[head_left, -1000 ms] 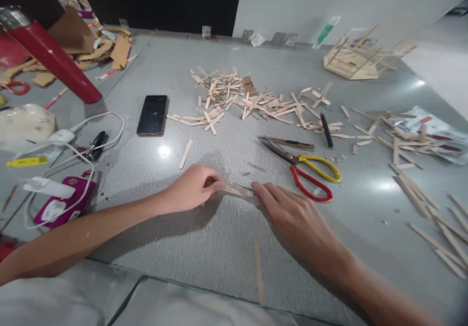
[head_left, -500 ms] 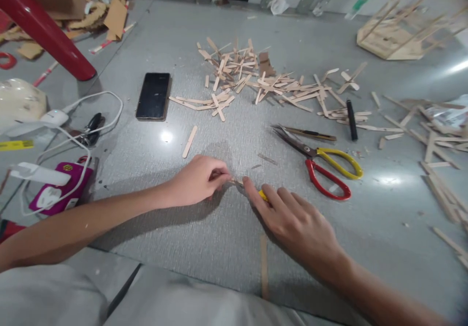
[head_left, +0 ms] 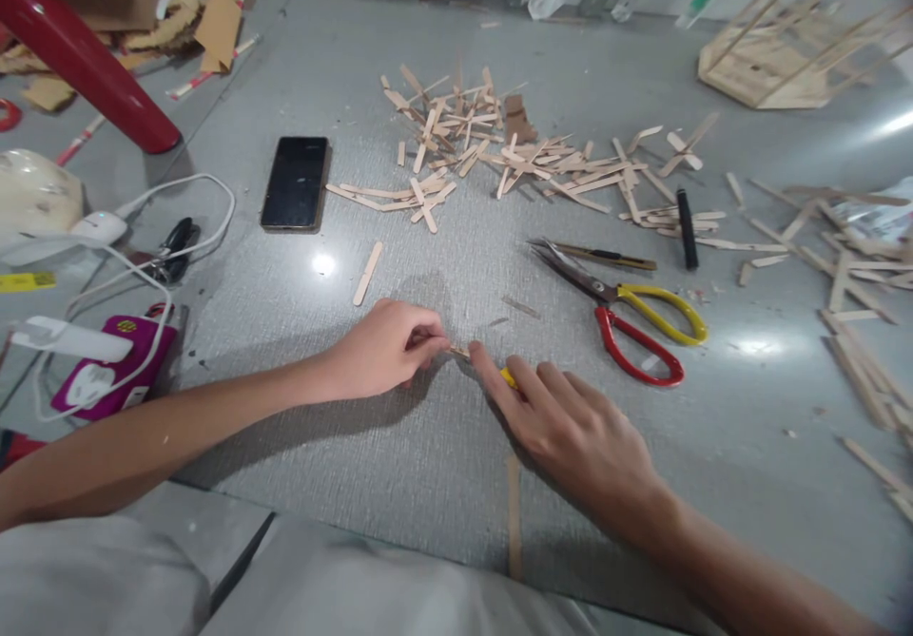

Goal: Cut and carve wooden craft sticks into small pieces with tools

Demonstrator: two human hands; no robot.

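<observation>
- The left hand point(head_left: 392, 346) has its grip closed to a pinch, thumb against fingers, on one end of a small wooden piece point(head_left: 457, 353).
- The right hand point(head_left: 571, 413) wraps its grip around a yellow tool point(head_left: 509, 377), mostly covered by the fingers; its forefinger stretches toward the wooden piece's other end, but whether it touches is too small to tell.
- That piece lies between the two hands, low over the grey desk point(head_left: 420, 503) or on it; I cannot tell which.
- Scissors point(head_left: 597, 287) with red and yellow handles lie spread just beyond the right hand, the nearest obstacle on that side.
- A slim pointed tool point(head_left: 606, 257) lies against or just beside their blades.
- A single stick point(head_left: 367, 275) rests beyond the left hand, near a phone point(head_left: 295, 184).
- A flat strip point(head_left: 514, 517) lies on the near side of the right hand.
- Farther off spreads a stick pile point(head_left: 463, 123), with a black pen point(head_left: 687, 229) at its right end.
</observation>
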